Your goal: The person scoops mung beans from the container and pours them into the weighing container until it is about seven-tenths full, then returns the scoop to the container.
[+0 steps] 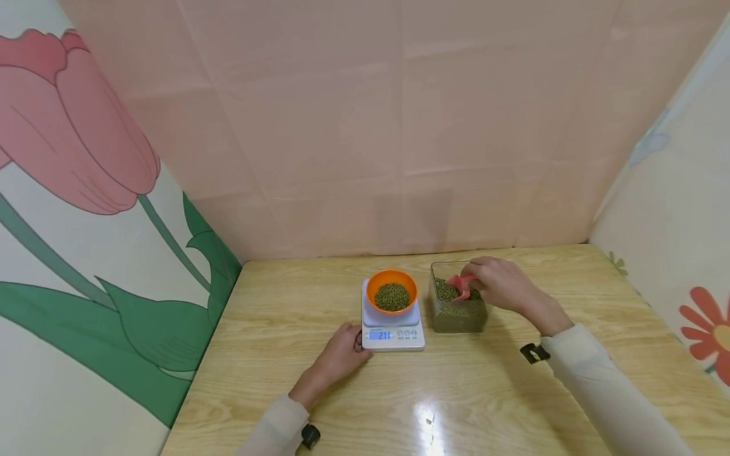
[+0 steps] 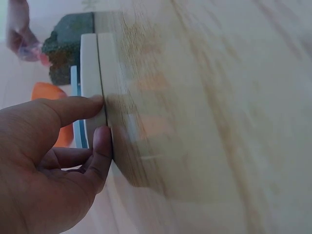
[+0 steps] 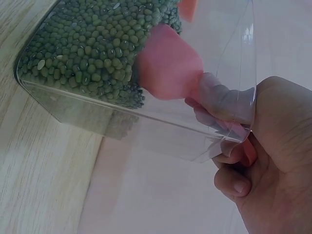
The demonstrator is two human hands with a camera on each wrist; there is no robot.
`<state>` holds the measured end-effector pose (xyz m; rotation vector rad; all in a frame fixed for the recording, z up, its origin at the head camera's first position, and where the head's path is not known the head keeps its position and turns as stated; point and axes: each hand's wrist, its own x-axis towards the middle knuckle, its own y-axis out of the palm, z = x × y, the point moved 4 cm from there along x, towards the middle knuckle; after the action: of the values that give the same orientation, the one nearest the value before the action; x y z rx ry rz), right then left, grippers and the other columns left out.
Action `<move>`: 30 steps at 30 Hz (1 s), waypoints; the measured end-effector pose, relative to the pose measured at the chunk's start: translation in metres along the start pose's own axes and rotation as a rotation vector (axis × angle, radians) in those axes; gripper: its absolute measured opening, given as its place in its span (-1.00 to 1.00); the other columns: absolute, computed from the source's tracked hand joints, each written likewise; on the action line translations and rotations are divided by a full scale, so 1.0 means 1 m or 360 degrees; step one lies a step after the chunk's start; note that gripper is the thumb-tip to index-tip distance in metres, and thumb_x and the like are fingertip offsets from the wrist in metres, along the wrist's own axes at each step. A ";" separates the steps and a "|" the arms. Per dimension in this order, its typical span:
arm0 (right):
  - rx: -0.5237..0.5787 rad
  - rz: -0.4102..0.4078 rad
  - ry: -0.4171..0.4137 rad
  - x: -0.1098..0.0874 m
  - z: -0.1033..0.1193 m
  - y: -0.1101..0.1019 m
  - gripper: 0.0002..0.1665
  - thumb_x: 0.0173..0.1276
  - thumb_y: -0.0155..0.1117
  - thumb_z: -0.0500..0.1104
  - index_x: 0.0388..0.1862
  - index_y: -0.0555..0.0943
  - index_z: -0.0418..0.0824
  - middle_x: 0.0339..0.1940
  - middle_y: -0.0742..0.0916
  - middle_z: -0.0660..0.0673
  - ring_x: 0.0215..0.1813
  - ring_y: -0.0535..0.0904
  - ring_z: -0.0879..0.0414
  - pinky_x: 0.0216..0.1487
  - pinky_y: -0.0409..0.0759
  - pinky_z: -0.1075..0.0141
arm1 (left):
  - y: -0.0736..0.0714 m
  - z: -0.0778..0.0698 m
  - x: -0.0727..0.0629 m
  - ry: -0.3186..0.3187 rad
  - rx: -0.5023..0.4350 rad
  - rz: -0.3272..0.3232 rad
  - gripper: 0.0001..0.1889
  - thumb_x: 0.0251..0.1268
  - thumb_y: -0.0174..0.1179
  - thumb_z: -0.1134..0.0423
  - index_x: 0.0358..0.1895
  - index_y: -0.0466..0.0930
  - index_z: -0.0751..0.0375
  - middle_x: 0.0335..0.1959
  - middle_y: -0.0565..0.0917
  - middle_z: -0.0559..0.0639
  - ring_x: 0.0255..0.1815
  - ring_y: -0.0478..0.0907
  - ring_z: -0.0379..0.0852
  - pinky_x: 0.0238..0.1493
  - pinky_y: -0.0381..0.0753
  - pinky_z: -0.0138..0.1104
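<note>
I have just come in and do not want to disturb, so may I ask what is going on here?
A person is working with green beans at a table. The right hand holds a pink scoop inside the clear container of beans. The left hand grips the near left corner of a white scale. On the scale stands an orange bowl with beans in it, and the display is lit.

Head camera looks forward and down; both nearer wrist views share the container.
</note>
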<state>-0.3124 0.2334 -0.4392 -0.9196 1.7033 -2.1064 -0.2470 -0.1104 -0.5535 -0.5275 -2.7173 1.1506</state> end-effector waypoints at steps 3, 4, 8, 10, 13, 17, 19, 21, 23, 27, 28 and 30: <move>-0.0012 -0.0012 0.0001 -0.001 0.000 0.000 -0.85 0.43 0.38 -0.37 -0.13 0.80 -0.20 -0.20 0.81 -0.09 -0.20 0.76 -0.03 -0.29 0.69 0.09 | 0.000 0.000 0.000 -0.0005 -0.0003 0.0002 -0.69 0.39 0.43 0.28 0.13 0.69 0.22 -0.32 0.45 0.02 -0.26 0.30 -0.18 -0.34 0.26 -0.43; -0.0013 -0.0015 0.0000 -0.001 -0.001 0.000 -0.86 0.43 0.39 -0.36 -0.12 0.80 -0.20 -0.20 0.81 -0.09 -0.19 0.76 -0.04 -0.29 0.69 0.08 | 0.000 0.000 0.000 -0.0006 -0.0005 0.0003 -0.69 0.39 0.43 0.28 0.13 0.69 0.22 -0.32 0.45 0.02 -0.26 0.30 -0.18 -0.34 0.26 -0.43; -0.0006 -0.0036 0.0004 -0.002 -0.001 -0.001 -0.87 0.41 0.42 -0.34 -0.11 0.80 -0.20 -0.18 0.81 -0.10 -0.17 0.77 -0.06 -0.26 0.71 0.04 | 0.000 -0.001 -0.001 -0.0013 -0.0015 0.0006 -0.70 0.40 0.43 0.28 0.14 0.69 0.21 -0.32 0.45 0.02 -0.25 0.31 -0.17 -0.34 0.27 -0.42; 0.0003 -0.0052 0.0014 -0.003 -0.002 -0.001 -0.86 0.40 0.43 -0.33 -0.10 0.80 -0.21 -0.16 0.81 -0.12 -0.15 0.77 -0.07 -0.23 0.72 0.02 | 0.000 -0.001 -0.001 -0.0018 -0.0017 0.0007 -0.70 0.40 0.43 0.28 0.13 0.69 0.22 -0.31 0.45 0.02 -0.25 0.31 -0.17 -0.34 0.27 -0.42; 0.0023 -0.0083 0.0028 -0.004 -0.002 -0.002 -0.85 0.39 0.46 -0.31 -0.09 0.80 -0.22 -0.14 0.82 -0.13 -0.11 0.78 -0.09 -0.18 0.73 -0.02 | 0.000 -0.001 -0.001 -0.0025 -0.0019 0.0006 -0.70 0.40 0.43 0.28 0.13 0.69 0.22 -0.30 0.46 0.03 -0.25 0.31 -0.17 -0.34 0.27 -0.43; 0.0053 -0.0099 0.0050 -0.006 -0.004 -0.002 -0.83 0.40 0.47 -0.29 -0.05 0.79 -0.23 -0.12 0.82 -0.15 -0.10 0.78 -0.11 -0.14 0.73 -0.06 | 0.001 0.000 0.000 -0.0031 -0.0021 0.0009 -0.70 0.40 0.42 0.28 0.12 0.68 0.22 -0.29 0.46 0.04 -0.25 0.32 -0.16 -0.34 0.27 -0.42; 0.0064 -0.0102 0.0069 -0.007 -0.004 -0.002 -0.82 0.41 0.47 -0.27 -0.03 0.78 -0.22 -0.10 0.82 -0.16 -0.09 0.78 -0.12 -0.13 0.73 -0.06 | 0.001 0.000 0.000 -0.0033 -0.0023 0.0011 -0.70 0.40 0.42 0.28 0.13 0.68 0.22 -0.29 0.46 0.04 -0.25 0.32 -0.16 -0.34 0.27 -0.42; 0.0076 -0.0113 0.0087 -0.008 -0.005 -0.002 -0.81 0.42 0.47 -0.25 -0.02 0.78 -0.22 -0.09 0.82 -0.16 -0.08 0.78 -0.12 -0.13 0.72 -0.07 | 0.001 0.000 0.000 -0.0032 -0.0023 0.0013 -0.69 0.41 0.42 0.28 0.14 0.68 0.22 -0.30 0.45 0.03 -0.25 0.32 -0.16 -0.34 0.27 -0.42; 0.0083 -0.0131 0.0101 -0.008 -0.005 -0.002 -0.80 0.42 0.47 -0.23 -0.01 0.77 -0.22 -0.08 0.83 -0.16 -0.08 0.78 -0.12 -0.14 0.72 -0.07 | 0.001 0.000 0.000 -0.0029 -0.0025 0.0014 -0.70 0.41 0.42 0.28 0.14 0.68 0.22 -0.29 0.46 0.04 -0.25 0.32 -0.16 -0.34 0.27 -0.42; 0.0097 -0.0174 0.0115 -0.010 -0.006 -0.001 -0.81 0.42 0.47 -0.24 -0.02 0.77 -0.21 -0.10 0.83 -0.16 -0.09 0.78 -0.12 -0.14 0.72 -0.08 | 0.000 0.000 0.000 -0.0024 -0.0017 0.0015 -0.71 0.41 0.42 0.27 0.12 0.68 0.21 -0.29 0.47 0.06 -0.25 0.32 -0.17 -0.34 0.27 -0.43; 0.0100 -0.0180 0.0118 -0.010 -0.007 0.000 -0.81 0.42 0.47 -0.25 -0.02 0.76 -0.21 -0.09 0.83 -0.17 -0.08 0.78 -0.13 -0.13 0.72 -0.09 | 0.000 0.000 0.000 -0.0022 -0.0013 0.0013 -0.71 0.41 0.42 0.27 0.12 0.68 0.21 -0.29 0.48 0.06 -0.26 0.31 -0.17 -0.34 0.27 -0.43; 0.0104 -0.0182 0.0131 -0.011 -0.008 0.001 -0.80 0.42 0.46 -0.26 0.00 0.76 -0.21 -0.08 0.83 -0.18 -0.06 0.78 -0.15 -0.11 0.72 -0.12 | 0.000 0.000 0.000 -0.0016 -0.0005 0.0010 -0.72 0.41 0.42 0.27 0.10 0.68 0.21 -0.29 0.48 0.07 -0.26 0.31 -0.17 -0.34 0.27 -0.43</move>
<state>-0.3098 0.2458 -0.4443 -0.9441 1.6454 -2.2890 -0.2472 -0.1104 -0.5531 -0.5330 -2.7284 1.1534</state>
